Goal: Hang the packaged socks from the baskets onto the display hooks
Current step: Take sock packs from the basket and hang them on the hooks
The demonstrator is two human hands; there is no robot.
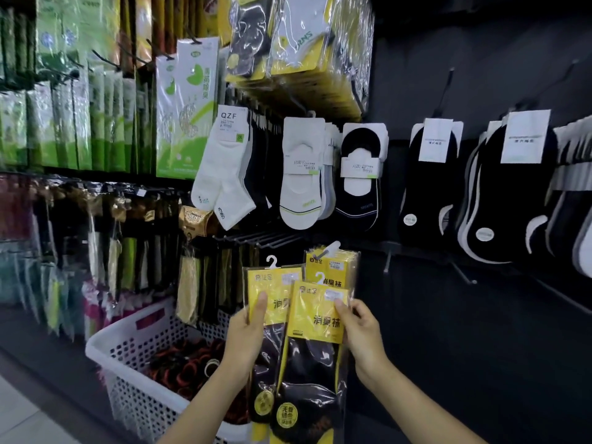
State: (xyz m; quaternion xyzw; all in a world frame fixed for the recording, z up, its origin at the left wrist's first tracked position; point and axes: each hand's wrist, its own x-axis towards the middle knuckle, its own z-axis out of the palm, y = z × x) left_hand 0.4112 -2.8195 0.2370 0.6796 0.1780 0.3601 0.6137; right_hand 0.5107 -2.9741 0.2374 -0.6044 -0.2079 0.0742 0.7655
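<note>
while a stack of hung sock packs (333, 265) already sat on a hook at the centre, the left hand (246, 334) pinched a yellow-carded pack (275, 293) and the right hand (363, 331) gripped a front pack (317, 312) overlapping it, both just below that stack. the white basket (105, 339), near left, held dark and orange goods, so much seemed left. bare hooks (253, 238) jutted just above; dark wall lay open to the right.

Right of the gripped sock packets (315, 315), bare dark wall (464, 331) leaves open passage, crossed by empty hooks (388, 260); a hung stack of packets (333, 267) crowds just above, a white basket (128, 344) below left.
</note>
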